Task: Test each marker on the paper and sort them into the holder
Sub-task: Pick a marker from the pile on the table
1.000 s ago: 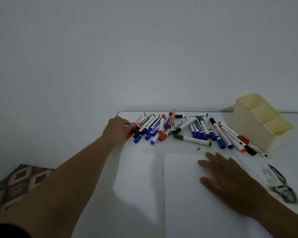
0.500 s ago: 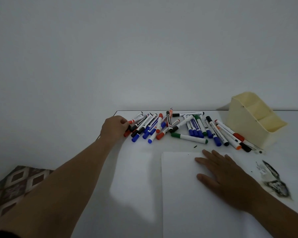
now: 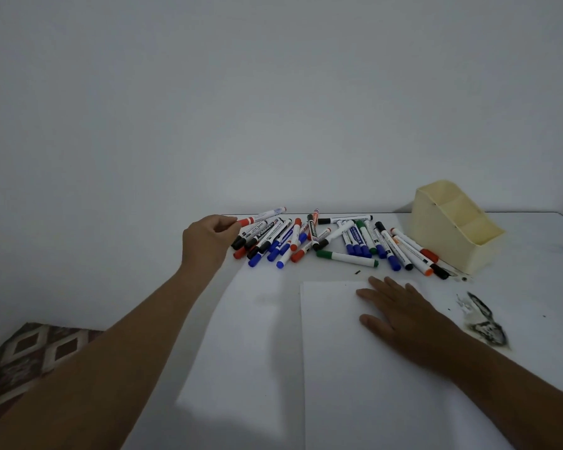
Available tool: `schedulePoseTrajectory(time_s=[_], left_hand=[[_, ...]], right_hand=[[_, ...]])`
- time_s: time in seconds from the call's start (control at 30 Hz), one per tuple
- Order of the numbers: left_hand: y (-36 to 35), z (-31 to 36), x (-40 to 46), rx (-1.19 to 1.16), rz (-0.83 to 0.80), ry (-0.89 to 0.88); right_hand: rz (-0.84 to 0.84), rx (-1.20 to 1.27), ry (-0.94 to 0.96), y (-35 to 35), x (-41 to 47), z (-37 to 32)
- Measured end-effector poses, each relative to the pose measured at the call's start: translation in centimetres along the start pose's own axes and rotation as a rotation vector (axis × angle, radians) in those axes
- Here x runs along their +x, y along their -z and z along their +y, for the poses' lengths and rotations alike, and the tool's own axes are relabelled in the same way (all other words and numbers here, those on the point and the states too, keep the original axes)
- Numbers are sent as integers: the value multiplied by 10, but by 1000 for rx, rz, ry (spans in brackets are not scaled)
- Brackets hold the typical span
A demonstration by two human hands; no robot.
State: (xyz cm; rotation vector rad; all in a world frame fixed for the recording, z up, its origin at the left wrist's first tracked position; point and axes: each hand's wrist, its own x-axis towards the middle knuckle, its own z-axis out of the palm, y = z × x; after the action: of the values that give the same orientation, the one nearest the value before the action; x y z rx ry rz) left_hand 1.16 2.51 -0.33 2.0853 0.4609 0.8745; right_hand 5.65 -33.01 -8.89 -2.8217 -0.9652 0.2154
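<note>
White table (image 3: 247,336) with a heap of markers (image 3: 322,241) at the back, cream holder (image 3: 449,235) right, paper (image 3: 355,368) up front, black smudge (image 3: 483,323).

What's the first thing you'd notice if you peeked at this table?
The jumbled heap of red, blue, black and green capped markers along the white table's far edge. At its left end the left hand pinches a red-capped white marker. The right hand rests flat on the white paper sheet, and the cream plastic holder stands far right.
</note>
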Motion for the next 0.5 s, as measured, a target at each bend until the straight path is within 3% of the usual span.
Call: schedulePoseTrajectory(time_s=[0.37,0.43,0.5], left_hand=[[-24,58,-103,-790,-348,291],[-28,63,-115,-887,-414,340],[-30,69,-122,-956,-442,379]], right_hand=[[-91,-39,-4,14,-1,-9],[-75,64,-17,23,-4,-16],[52,349,-18,34,-12,-24]])
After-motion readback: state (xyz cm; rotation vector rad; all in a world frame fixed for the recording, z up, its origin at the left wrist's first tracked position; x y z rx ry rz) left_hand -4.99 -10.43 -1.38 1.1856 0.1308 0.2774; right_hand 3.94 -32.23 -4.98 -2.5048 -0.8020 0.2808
